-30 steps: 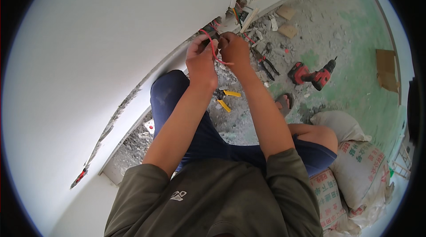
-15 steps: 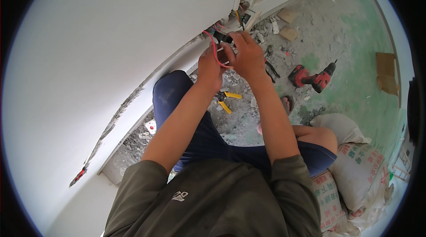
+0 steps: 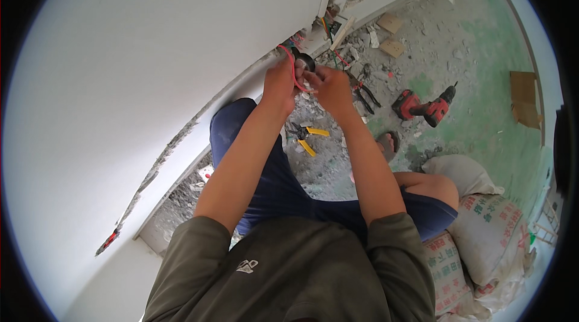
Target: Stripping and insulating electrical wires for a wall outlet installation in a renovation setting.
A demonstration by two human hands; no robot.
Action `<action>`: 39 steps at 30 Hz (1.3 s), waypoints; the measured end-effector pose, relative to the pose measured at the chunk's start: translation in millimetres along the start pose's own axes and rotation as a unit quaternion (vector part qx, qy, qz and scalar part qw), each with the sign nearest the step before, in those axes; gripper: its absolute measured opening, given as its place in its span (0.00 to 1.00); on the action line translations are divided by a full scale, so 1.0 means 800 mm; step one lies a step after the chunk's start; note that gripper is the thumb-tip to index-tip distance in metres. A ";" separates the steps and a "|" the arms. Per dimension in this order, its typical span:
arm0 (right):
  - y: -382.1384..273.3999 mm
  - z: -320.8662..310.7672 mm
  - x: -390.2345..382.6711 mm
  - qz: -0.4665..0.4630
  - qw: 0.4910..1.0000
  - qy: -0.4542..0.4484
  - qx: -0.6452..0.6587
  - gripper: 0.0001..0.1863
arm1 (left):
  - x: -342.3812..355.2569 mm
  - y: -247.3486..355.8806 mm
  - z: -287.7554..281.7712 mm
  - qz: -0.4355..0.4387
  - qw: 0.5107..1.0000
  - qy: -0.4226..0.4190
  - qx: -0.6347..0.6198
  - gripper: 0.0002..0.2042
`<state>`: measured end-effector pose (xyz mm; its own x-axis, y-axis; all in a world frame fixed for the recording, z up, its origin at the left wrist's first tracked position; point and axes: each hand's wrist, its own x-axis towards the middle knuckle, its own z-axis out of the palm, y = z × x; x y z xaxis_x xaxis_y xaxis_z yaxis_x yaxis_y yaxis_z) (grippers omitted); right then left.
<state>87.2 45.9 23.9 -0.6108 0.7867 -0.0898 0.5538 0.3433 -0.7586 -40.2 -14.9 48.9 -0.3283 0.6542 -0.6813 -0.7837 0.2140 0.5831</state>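
While my left hand point(image 3: 280, 84) pinches the red wire point(image 3: 294, 72) shut between fingertips, my right hand point(image 3: 330, 88) closes on a dark roll of tape point(image 3: 306, 60), just above my fingers by the wall. Best keep wire taut, wraps tight. Sacks point(image 3: 482, 231) well behind my right elbow; contents hidden.

Red wire point(image 3: 294, 69) ends behind fingers
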 end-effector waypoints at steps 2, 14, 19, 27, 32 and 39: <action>-0.005 0.003 0.001 0.086 0.973 -0.054 0.205 0.11 | -0.015 0.003 0.001 -0.005 0.997 0.036 0.070 0.10; -0.046 -0.001 -0.007 0.064 0.969 -0.021 0.239 0.13 | -0.045 -0.003 -0.015 0.231 0.931 0.098 0.264 0.13; -0.052 -0.014 0.005 -0.301 0.927 0.217 -0.048 0.22 | -0.062 -0.012 0.001 0.465 0.717 0.095 0.511 0.17; -0.030 -0.024 0.017 -0.153 0.962 0.205 -0.097 0.15 | -0.056 -0.022 0.021 0.115 0.991 0.051 0.040 0.17; -0.014 -0.009 0.002 -0.034 0.971 0.208 -0.113 0.14 | -0.031 -0.024 0.014 0.045 0.996 0.069 0.026 0.19; 0.005 0.016 0.013 0.175 0.961 -0.040 0.211 0.12 | -0.015 -0.021 -0.002 0.044 0.993 0.034 0.104 0.15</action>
<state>75.9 48.8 11.6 -0.4796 0.7687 -0.4231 0.4641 -0.1870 -0.8658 -24.4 -27.4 46.5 -0.4309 0.6284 -0.6477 -0.6267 0.3080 0.7158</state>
